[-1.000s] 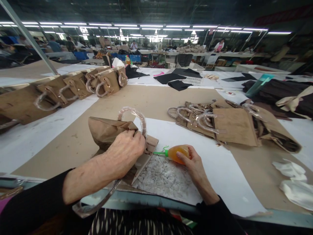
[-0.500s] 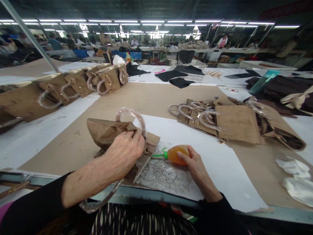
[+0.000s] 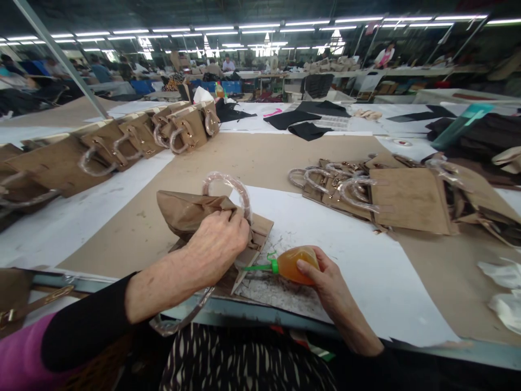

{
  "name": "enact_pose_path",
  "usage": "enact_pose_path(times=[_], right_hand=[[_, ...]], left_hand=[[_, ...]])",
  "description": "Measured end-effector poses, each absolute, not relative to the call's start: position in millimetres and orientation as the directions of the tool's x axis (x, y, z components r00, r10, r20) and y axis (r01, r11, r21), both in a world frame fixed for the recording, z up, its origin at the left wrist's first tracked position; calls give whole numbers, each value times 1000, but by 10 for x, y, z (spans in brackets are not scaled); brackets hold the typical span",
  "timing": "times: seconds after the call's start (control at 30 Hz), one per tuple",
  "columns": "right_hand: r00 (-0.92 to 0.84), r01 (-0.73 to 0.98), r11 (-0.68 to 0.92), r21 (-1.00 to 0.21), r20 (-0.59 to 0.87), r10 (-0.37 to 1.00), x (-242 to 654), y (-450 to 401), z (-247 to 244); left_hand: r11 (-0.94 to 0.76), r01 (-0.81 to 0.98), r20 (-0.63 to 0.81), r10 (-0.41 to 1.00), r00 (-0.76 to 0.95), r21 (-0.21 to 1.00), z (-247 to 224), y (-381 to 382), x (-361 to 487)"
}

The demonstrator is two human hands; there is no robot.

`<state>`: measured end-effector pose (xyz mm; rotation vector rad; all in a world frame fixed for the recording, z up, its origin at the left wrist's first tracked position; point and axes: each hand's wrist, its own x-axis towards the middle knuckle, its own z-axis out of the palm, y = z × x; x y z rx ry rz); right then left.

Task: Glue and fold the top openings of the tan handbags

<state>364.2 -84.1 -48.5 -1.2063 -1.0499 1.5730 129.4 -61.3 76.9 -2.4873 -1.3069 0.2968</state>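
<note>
A brown handbag (image 3: 183, 214) with plastic-wrapped handles lies tilted on the table before me. My left hand (image 3: 222, 236) grips it near the opening, fingers curled into the material; the fingertips are partly hidden. One wrapped handle (image 3: 228, 179) arches up behind that hand, and another hangs over the table's front edge. In my right hand (image 3: 323, 271) is a squeeze bottle (image 3: 295, 265) of amber liquid, held on its side. Its thin green nozzle points left, the tip at the bag's near side edge. Whether the tip touches the bag I cannot tell.
Several brown handbags (image 3: 138, 136) stand in a row at the left. More bags (image 3: 407, 198) lie stacked at the right. White paper (image 3: 366, 282) with a stained patch lies beneath my work. Black pieces (image 3: 309, 130) are at the back, crumpled white plastic (image 3: 504, 293) at the right edge.
The bottle's nozzle has moved left and slightly down, closer to the bag's edge. My left hand keeps its grip on the bag. The whole view has shifted a little.
</note>
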Motion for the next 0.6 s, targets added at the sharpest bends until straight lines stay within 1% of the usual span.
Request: enact_pose_path(times=[0.13,0.33,0.6], right_hand=[[-173,-134,-261,-956,-237,956,3627,-895,-458],[-191,-125,-252,-960,-226,955,3602,-1014,-378],[-212,-192,-343,-919,-303,929,3536,-1161,-365]], left_hand=[[-537,761,-28,823,567,-363,765,-613,1300],[-529,763,-63,834,548,-372,783,-615,1329],[-532,760,-61,831,552,-374,791,-620,1322]])
